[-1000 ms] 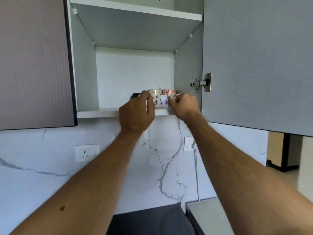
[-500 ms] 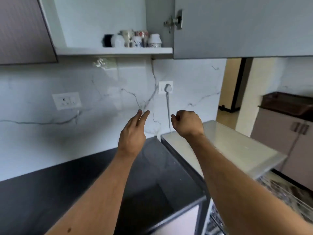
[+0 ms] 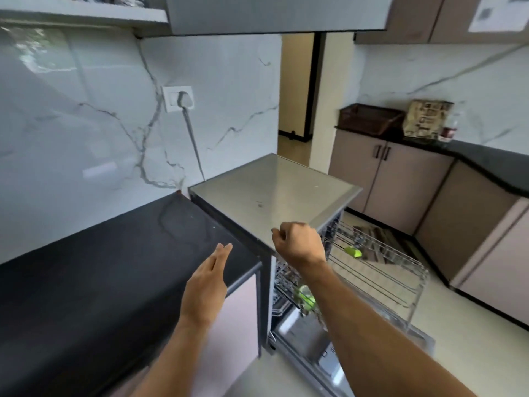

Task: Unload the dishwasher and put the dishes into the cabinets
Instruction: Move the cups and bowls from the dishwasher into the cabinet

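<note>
Head view, both hands empty. Left hand (image 3: 206, 285) over the black countertop (image 3: 100, 267) at about 6 o'clock in frame, fingers straight and held together, pointing toward 1 o'clock. Right hand (image 3: 299, 243) just to its 2 o'clock, fingers curled into a loose fist, holding nothing, above the front corner of the dishwasher (image 3: 274, 193), whose steel top sits beside the countertop and slightly higher. Dishwasher door is down; upper wire rack (image 3: 380, 267) pulled out at 3 o'clock of the right hand, with a small green object (image 3: 353, 251) lying in it. A second green item (image 3: 306, 296) shows lower inside, partly behind the right forearm; kind not discernible. Open wall cabinet shelf (image 3: 86, 15) at 11 o'clock, cups on it cropped by the frame edge. Plugged wall socket (image 3: 178, 98) on the marble backsplash.
</note>
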Demonstrator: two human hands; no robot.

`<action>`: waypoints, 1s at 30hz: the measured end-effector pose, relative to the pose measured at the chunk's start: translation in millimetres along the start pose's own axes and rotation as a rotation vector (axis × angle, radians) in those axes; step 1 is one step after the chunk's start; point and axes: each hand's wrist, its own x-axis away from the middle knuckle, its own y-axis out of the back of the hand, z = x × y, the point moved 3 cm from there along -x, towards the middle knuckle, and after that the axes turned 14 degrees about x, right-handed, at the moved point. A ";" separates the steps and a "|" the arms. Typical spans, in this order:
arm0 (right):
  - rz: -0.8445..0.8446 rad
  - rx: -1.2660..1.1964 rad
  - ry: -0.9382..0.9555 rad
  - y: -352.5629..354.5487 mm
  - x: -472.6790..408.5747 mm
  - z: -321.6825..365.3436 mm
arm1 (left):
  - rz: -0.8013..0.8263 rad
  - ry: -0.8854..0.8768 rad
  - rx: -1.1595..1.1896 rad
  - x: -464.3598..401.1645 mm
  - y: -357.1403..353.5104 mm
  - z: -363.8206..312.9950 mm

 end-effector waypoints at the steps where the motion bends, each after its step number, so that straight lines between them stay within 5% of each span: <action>1: -0.001 0.014 -0.022 -1.8 3.4 -15.8 | 0.014 -0.015 0.005 -0.7 -11.3 -8.6; 8: 0.046 0.032 -0.133 -15.5 23.2 -121.4 | 0.091 -0.139 0.002 -5.5 -91.1 -75.2; 12: 0.095 0.037 -0.127 -20.6 31.0 -189.6 | 0.221 0.019 0.002 12.2 -144.2 -109.1; 19: 0.225 -0.012 -0.169 -42.3 48.8 -312.5 | 0.328 -0.073 -0.006 -1.8 -233.5 -168.2; 30: 0.340 -0.120 -0.224 -97.5 26.3 -381.7 | 0.420 0.075 -0.007 -17.4 -302.1 -194.7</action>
